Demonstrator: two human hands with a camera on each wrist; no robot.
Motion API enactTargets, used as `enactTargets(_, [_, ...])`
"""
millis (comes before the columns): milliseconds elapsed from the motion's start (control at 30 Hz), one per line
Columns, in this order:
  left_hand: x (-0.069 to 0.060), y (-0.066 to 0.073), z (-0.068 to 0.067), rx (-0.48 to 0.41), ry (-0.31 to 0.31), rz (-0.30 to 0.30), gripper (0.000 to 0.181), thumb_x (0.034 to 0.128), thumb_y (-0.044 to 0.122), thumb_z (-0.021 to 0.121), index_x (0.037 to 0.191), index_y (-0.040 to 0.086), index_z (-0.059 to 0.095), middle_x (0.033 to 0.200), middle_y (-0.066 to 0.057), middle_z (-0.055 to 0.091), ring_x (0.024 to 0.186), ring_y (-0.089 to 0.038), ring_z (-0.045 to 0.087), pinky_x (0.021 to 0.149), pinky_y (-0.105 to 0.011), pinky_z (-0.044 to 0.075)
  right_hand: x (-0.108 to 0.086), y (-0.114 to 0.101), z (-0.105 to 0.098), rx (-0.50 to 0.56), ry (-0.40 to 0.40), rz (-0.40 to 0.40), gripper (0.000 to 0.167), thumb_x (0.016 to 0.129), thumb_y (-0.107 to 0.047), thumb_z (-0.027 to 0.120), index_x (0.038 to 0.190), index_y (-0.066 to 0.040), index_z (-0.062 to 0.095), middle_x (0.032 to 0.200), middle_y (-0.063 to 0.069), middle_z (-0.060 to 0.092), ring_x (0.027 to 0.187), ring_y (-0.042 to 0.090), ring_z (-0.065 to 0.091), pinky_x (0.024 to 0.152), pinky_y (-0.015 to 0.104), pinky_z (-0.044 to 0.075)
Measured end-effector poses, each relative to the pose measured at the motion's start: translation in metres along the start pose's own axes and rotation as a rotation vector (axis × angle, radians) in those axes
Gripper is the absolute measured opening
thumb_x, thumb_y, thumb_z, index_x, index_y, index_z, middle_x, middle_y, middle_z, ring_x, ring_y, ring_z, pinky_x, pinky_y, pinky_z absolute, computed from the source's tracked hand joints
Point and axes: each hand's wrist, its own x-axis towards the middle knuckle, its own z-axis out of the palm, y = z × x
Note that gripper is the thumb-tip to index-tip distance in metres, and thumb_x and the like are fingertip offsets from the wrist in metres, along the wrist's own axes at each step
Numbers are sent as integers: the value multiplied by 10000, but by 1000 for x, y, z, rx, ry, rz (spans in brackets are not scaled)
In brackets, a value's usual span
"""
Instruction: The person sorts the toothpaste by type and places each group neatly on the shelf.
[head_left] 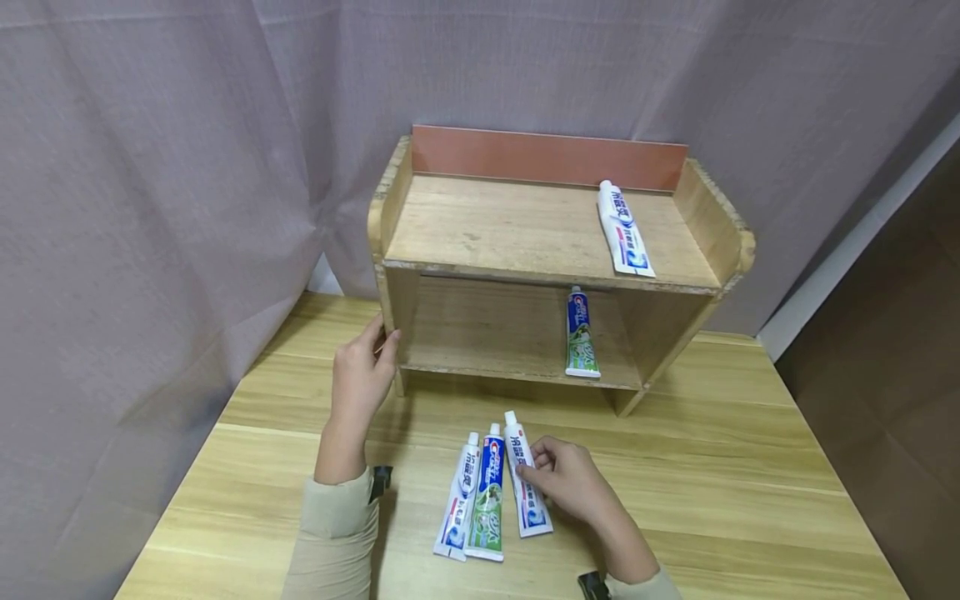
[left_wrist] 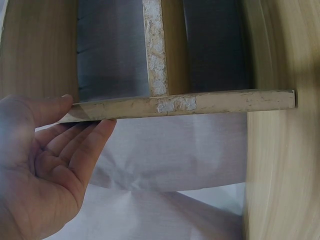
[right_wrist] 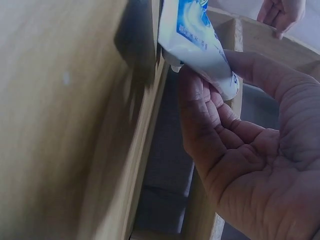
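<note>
The left hand (head_left: 360, 379) grips the left side panel of a two-tier wooden shelf (head_left: 495, 375); in the left wrist view the thumb of that hand (left_wrist: 45, 165) lies on one face of the panel (left_wrist: 220, 102), the fingers on the other. Below the shelf the right hand (head_left: 573, 479) pinches a white toothpaste tube (head_left: 534, 518) between thumb and fingers, as the right wrist view also shows of the hand (right_wrist: 260, 145) and tube (right_wrist: 200, 50). Left of it lie a blue-green tube (head_left: 489, 500) and another white tube (head_left: 459, 508), close together.
A white tube (head_left: 626, 233) lies on the upper tier at the right, and a blue-green tube (head_left: 581, 333) on the lower tier. A reddish-brown board (head_left: 547, 157) stands along the shelf's back. Grey cloth (head_left: 172, 167) hangs behind the wooden table (head_left: 735, 467).
</note>
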Motion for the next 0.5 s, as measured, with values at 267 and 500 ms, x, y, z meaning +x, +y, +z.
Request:
enactTargets(267, [0, 0, 0, 1, -2, 0, 350, 995, 135, 645, 1318, 2, 631, 1181, -229, 690, 1044, -349, 707, 806, -346, 635, 4, -7, -2, -18, 16, -9, 254, 852, -183, 802, 974, -6, 666, 789, 33, 647, 618, 142, 602, 468, 257, 569])
enactTargets(500, [0, -1, 0, 2, -3, -10, 341, 990, 132, 650, 1308, 10, 641, 1172, -221, 697, 1036, -341, 712, 812, -343, 635, 8, -10, -2, -48, 26, -11, 254, 844, -202, 812, 958, -21, 675, 788, 19, 646, 662, 136, 602, 539, 234, 575])
